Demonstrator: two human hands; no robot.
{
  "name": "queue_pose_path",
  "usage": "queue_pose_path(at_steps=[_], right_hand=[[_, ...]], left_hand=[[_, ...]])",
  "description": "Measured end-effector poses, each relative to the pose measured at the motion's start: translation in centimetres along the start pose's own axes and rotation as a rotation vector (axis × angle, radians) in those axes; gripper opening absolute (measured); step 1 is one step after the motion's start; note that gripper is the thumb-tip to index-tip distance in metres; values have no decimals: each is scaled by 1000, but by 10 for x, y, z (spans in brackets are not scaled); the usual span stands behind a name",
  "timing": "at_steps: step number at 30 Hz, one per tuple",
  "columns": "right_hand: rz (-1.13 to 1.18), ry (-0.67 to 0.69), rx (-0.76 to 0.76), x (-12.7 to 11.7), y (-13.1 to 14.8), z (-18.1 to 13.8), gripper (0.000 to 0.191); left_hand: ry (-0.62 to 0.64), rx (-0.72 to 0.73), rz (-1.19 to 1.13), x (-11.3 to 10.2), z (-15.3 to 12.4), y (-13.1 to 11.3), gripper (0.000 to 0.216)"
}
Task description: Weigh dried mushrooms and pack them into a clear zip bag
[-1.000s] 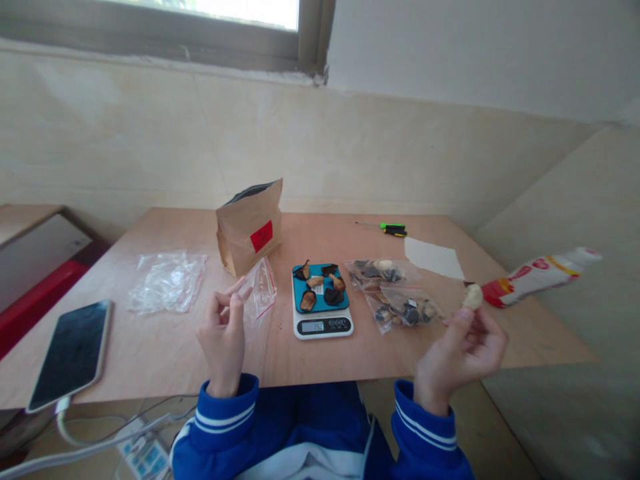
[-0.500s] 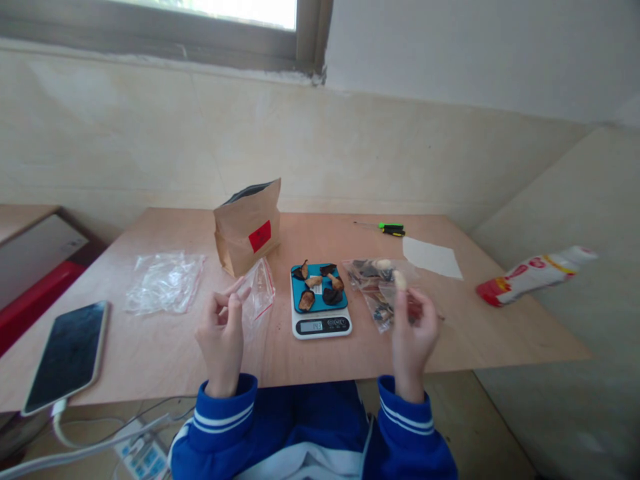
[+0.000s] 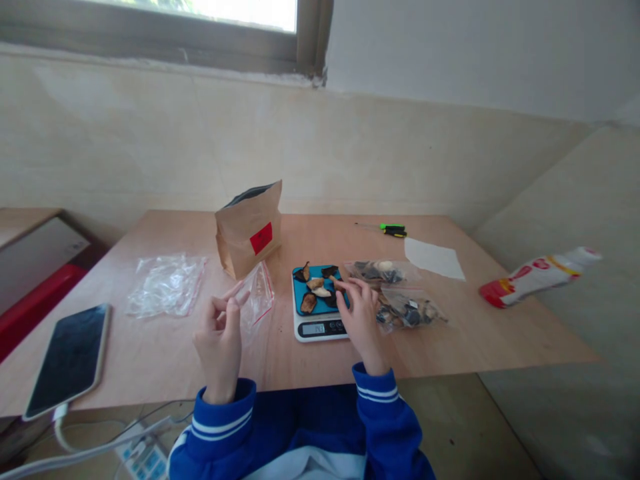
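My left hand (image 3: 220, 343) is closed in a pinch on a clear zip-lock bag (image 3: 257, 300) with a red strip, left of the scale. Over the right side of a white kitchen scale (image 3: 300, 328) is my right hand (image 3: 359, 313), its fingers apart and bent down. Several dried mushroom pieces (image 3: 309, 303) lie on the scale's blue plate, among them a pale piece (image 3: 323, 292) near the middle. A brownish piece (image 3: 335, 283) is right by my right fingertips; whether they touch it I cannot tell. The hand partly hides the scale's right edge and buttons.
Two bags of dried mushrooms (image 3: 413, 312) lie right of the scale. Behind stands a brown paper pouch (image 3: 247, 233). Clear bags (image 3: 167, 283) and a phone (image 3: 70, 357) lie left; screwdrivers (image 3: 394, 231), white paper (image 3: 434, 258) and a bottle (image 3: 537, 277) lie right.
My right hand has moved left from above the mushroom bags to the scale. The pale piece it held now lies on the blue plate. My left hand has hardly moved.
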State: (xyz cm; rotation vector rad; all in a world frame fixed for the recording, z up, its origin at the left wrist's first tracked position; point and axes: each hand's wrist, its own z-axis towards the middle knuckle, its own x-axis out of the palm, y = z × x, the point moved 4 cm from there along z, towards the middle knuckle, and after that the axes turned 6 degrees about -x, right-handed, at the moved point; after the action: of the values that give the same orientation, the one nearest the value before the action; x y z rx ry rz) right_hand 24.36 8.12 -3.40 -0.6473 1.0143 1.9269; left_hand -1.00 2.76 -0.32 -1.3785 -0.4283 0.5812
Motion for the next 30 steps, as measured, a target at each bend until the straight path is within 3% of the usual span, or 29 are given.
queue_pose_path(at_steps=[9, 14, 18, 30], right_hand=[[63, -15, -31, -2, -3, -16, 29], [86, 160, -101, 11, -10, -8, 58], [142, 235, -115, 22, -20, 0, 68], [229, 173, -56, 14, -20, 4, 40]], left_hand=[[14, 1, 17, 1, 1, 3, 28], [4, 9, 36, 0, 1, 2, 29], [-1, 25, 40, -1, 1, 0, 29], [25, 1, 49, -1, 1, -1, 28]])
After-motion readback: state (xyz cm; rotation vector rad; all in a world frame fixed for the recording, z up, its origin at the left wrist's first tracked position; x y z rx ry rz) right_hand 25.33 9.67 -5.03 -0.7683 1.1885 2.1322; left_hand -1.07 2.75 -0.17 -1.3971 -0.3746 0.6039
